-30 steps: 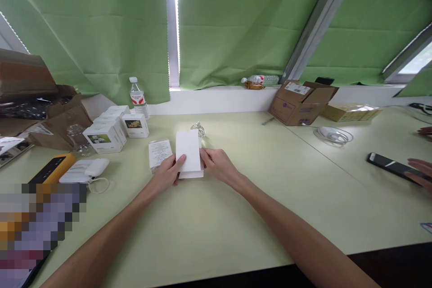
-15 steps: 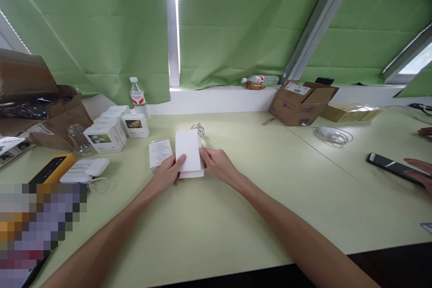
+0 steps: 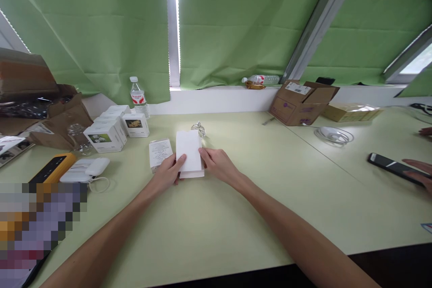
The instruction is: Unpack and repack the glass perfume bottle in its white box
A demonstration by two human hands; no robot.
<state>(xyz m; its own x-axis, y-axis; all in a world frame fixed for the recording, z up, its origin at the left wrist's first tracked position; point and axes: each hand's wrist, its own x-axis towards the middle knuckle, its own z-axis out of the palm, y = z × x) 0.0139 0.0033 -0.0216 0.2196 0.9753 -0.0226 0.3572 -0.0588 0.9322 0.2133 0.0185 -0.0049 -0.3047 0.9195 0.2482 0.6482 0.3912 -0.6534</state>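
Both hands hold a folded white sheet [image 3: 189, 150] up over the table, and its printing, if any, is not visible. A second white layer sticks out below its lower edge. My left hand [image 3: 168, 168] pinches the left side, thumb on the front. At the right edge, the fingertips of my right hand [image 3: 216, 162] are closed on it. Just left of the sheet lies a small white box [image 3: 160, 153] with lines of small print. Behind the sheet's top edge sits a crumpled piece of shiny foil [image 3: 199, 128].
Several white boxes [image 3: 105, 139] stand at the left, near a water bottle [image 3: 138, 99]. An orange device [image 3: 54, 171] and a white gadget [image 3: 84, 171] lie closer. A cardboard box [image 3: 297, 103] and coiled cable [image 3: 333, 136] are right. Another person's hand [image 3: 420, 172] touches a phone [image 3: 394, 168].
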